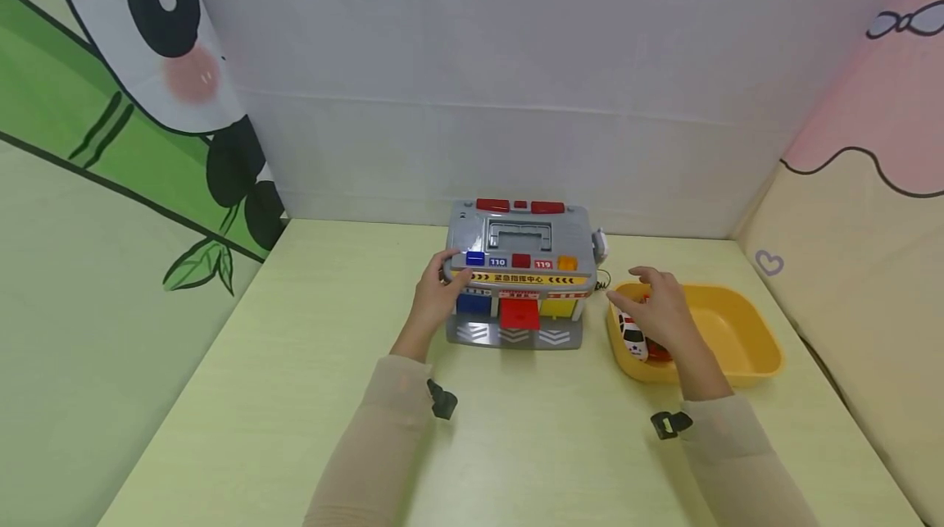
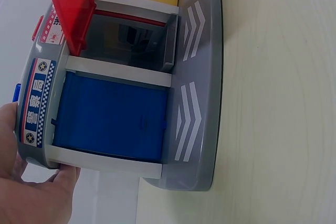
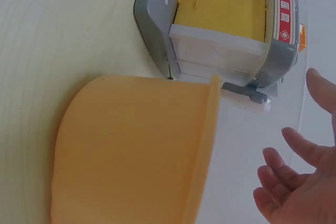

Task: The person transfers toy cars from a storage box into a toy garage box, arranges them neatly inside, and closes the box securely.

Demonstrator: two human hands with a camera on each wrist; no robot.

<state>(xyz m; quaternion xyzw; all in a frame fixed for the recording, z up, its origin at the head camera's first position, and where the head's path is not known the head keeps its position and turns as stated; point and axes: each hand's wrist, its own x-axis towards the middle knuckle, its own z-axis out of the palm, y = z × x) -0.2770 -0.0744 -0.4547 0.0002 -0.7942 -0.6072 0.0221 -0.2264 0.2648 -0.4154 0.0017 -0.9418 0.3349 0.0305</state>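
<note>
A grey toy rescue-station garage [image 1: 457,224] stands on the table, its front facing me. My left hand [image 1: 433,289] grips the left end of its roof, thumb at the front edge. In the left wrist view the red door [image 2: 73,9] is swung up over a dark bay, while the blue door [image 2: 110,116] is down. The yellow door [image 3: 223,11] is down too. Over the left part of an orange-yellow bin [image 1: 737,297] hovers my right hand [image 1: 660,310], fingers spread and holding nothing. Beneath it lie a white toy car [image 1: 632,337] and a partly hidden red toy [image 1: 659,352].
Blue, red and orange buttons [image 1: 566,263] line the roof's front, behind which lies a folded handle [image 1: 519,236]. A white part with a coiled cord [image 1: 602,281] hangs at the garage's right side. Cloth walls [image 1: 516,101] enclose the table [image 1: 295,396].
</note>
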